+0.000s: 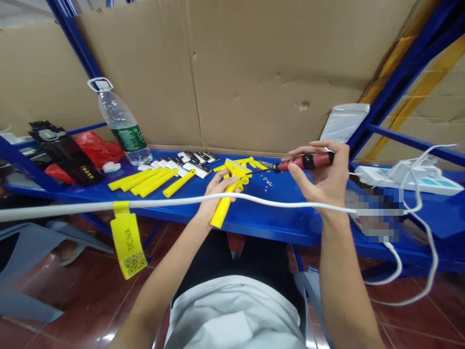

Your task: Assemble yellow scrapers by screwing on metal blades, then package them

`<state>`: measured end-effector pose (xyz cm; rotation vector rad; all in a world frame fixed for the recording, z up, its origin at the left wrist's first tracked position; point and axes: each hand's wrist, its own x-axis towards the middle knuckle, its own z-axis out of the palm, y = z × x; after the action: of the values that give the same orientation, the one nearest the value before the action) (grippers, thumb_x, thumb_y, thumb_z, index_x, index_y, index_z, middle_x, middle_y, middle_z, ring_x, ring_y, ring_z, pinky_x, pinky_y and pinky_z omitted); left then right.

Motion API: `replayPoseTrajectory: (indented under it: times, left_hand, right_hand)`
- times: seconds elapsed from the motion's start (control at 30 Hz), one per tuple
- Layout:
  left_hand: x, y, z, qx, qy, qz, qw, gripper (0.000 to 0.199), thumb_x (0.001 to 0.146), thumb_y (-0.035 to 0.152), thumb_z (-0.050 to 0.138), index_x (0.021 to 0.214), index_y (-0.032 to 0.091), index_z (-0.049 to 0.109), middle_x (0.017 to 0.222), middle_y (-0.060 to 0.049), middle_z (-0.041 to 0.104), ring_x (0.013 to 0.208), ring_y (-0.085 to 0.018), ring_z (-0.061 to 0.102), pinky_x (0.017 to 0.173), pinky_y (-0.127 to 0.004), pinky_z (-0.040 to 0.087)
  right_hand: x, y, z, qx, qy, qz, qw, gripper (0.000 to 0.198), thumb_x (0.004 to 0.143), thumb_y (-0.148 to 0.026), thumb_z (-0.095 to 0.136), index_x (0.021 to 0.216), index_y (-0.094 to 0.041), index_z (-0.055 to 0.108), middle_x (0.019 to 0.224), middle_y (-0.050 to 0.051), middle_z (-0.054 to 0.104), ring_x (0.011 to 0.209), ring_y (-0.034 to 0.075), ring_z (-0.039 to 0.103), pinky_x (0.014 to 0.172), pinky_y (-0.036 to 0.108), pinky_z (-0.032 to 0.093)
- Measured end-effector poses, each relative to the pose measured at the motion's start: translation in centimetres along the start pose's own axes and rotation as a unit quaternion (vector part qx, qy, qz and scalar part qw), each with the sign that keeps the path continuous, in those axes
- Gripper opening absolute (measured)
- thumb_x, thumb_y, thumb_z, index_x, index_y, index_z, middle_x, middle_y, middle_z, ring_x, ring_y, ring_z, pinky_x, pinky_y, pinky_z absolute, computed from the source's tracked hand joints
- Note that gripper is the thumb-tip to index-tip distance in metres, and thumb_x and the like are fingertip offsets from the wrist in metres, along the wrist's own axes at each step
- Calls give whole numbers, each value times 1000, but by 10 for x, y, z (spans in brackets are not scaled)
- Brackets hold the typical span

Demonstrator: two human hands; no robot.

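The left hand (pixel 214 191) grasps a yellow tool (pixel 221 213) around its upper part, fingers and thumb wrapped below the head, its handle slanting down past the near edge of the blue table (pixel 276 225). The right hand (pixel 330 177) is closed about a red-and-black screwdriver (pixel 303 162), held nearly level, its thin dark shaft running left to the tool's head; whether the tip sits in a screw is too small to tell. Just beneath the shaft, a scatter of small shiny pieces (pixel 268 183) lies on the table, and more yellow parts (pixel 247 161) lie just behind the held tool. To the left, 5 yellow handles (pixel 179 183) rest side by side at a slant, with black-and-white cards (pixel 199 167) lying behind them. Farther left stand 1 clear bottle (pixel 131 138) with a green label and 1 black flask (pixel 74 157), a red plastic bag (pixel 100 147) between them. On the right lies a white power strip (pixel 410 179). A white cable (pixel 276 202) crosses the foreground, bearing a yellow tag (pixel 125 240), and brown cardboard (pixel 254 72) walls the back.
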<state>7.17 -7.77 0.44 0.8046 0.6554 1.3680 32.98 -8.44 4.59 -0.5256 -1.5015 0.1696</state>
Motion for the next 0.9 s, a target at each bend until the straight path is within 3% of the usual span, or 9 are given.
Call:
replayPoseTrajectory:
  times: [0.1,0.2,0.47,0.7,0.77,0.9]
  left_hand:
    - [1,-1,0,3,4,4,1000,57,81,21,96,128,19,63,104,-10,82,64,-14,74,47,-18,51]
    - [4,-2,-2,3,8,8,1000,59,81,21,96,129,19,63,106,-11,82,64,-14,73,46,-18,51]
    - [2,0,-1,-6,1,-5,1000,60,82,19,95,133,20,63,107,-10,81,65,-14,74,46,-18,52]
    - [2,2,-2,-9,9,-8,1000,56,83,19,95,129,20,64,107,-9,81,64,-13,74,45,-18,51]
    - [2,1,-2,-10,7,-6,1000,55,83,19,95,129,20,64,108,-9,81,65,-13,74,46,-18,52]
    - [4,0,-2,-12,15,-2,1000,58,81,19,96,129,20,64,107,-9,81,63,-13,73,44,-18,50]
  right_hand:
    - [0,-2,-1,50,-36,11,998,65,84,-37,101,135,-36,60,135,7,80,107,31,86,100,55,74]
    - [0,-4,-1,59,-42,18,997,64,86,-36,100,137,-37,61,139,7,79,108,32,87,99,56,74]
    - [-1,-3,1,-21,34,-10,999,51,87,-30,100,125,-35,67,107,2,82,94,29,83,100,55,71]
    - [0,-6,2,64,-47,4,997,63,89,-37,98,140,-37,59,143,7,78,110,31,86,105,57,73]
    - [-1,-6,3,59,-41,6,997,61,90,-37,98,139,-37,61,139,7,79,107,32,87,102,58,74]
    - [-1,-6,3,5,9,3,1000,57,82,-37,104,127,-37,69,111,5,83,103,37,84,103,64,71]
